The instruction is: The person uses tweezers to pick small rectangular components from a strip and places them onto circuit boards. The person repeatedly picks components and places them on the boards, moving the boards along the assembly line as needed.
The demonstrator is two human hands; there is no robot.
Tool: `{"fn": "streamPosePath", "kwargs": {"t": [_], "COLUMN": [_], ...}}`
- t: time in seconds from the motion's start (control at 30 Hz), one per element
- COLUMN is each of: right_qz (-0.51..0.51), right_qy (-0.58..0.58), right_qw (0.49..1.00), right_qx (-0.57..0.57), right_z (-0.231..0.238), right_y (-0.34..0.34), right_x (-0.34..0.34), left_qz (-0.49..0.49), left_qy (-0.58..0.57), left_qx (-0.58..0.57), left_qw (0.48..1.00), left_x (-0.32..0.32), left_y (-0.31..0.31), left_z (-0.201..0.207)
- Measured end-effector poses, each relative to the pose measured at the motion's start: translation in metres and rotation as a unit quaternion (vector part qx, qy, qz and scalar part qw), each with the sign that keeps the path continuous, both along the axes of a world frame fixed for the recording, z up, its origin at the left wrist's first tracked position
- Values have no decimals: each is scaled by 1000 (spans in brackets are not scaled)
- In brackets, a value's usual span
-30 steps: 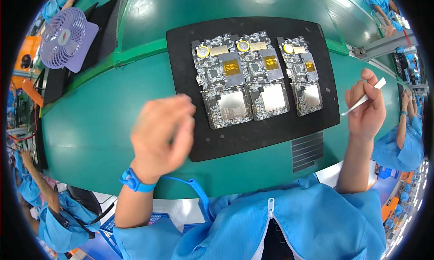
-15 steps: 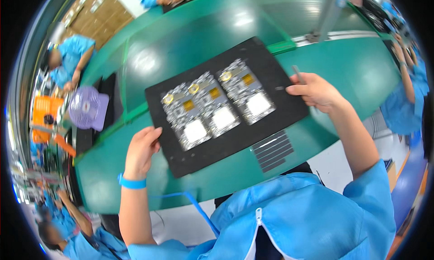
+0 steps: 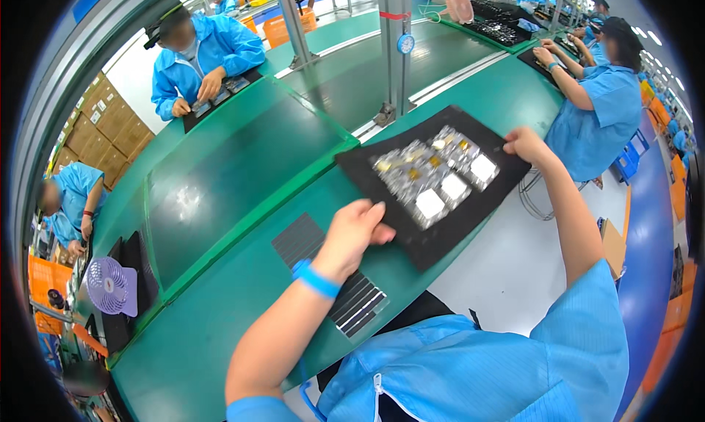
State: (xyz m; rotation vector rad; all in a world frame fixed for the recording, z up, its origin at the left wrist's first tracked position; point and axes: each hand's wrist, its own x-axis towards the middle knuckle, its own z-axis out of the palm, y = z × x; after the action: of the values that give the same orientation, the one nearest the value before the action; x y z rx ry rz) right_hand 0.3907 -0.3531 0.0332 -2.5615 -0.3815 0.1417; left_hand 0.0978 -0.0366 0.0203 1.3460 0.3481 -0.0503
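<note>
A black mat (image 3: 435,247) carries three circuit boards (image 3: 413,174), each with a white square and silvery, gold-toned parts; they are blurred. My left hand (image 3: 356,235) is closed on the mat's near left edge, thumb on top. At its right corner, my right hand (image 3: 526,146) grips the same mat. The mat is tilted in view and sits over the right part of the green table (image 3: 242,304), past its near edge. Below my left wrist, with its blue band (image 3: 317,279), lie dark strips (image 3: 358,303) on the table.
A green raised ledge (image 3: 253,235) runs along the table's far side. A grey metal post (image 3: 394,55) stands beyond the mat. At the left is a purple fan (image 3: 111,286). Co-workers in blue sit across (image 3: 209,51) and at the right (image 3: 598,99).
Both hands have carried the mat with its boards to the right, and my view has turned right. The thin grey tool that was in my right hand no longer shows.
</note>
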Motion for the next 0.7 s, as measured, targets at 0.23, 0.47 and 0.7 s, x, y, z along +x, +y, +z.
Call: {"fn": "streamPosePath", "kwargs": {"t": [0.23, 0.47, 0.7], "right_qz": [-138, -33, -262], "right_qy": [-410, -406, -143], "right_qw": [892, 899, 866], "right_qx": [-135, 161, 402], "right_z": [-1, 2, -221], "right_y": [-45, 16, 1], "right_x": [99, -34, -176], "left_qz": [-89, -24, 28], "left_qy": [-171, -223, -218], "left_qx": [257, 561, 619], "left_qw": [947, 797, 754], "left_x": [14, -104, -125], "left_y": [-31, 22, 38], "left_z": [0, 6, -30]}}
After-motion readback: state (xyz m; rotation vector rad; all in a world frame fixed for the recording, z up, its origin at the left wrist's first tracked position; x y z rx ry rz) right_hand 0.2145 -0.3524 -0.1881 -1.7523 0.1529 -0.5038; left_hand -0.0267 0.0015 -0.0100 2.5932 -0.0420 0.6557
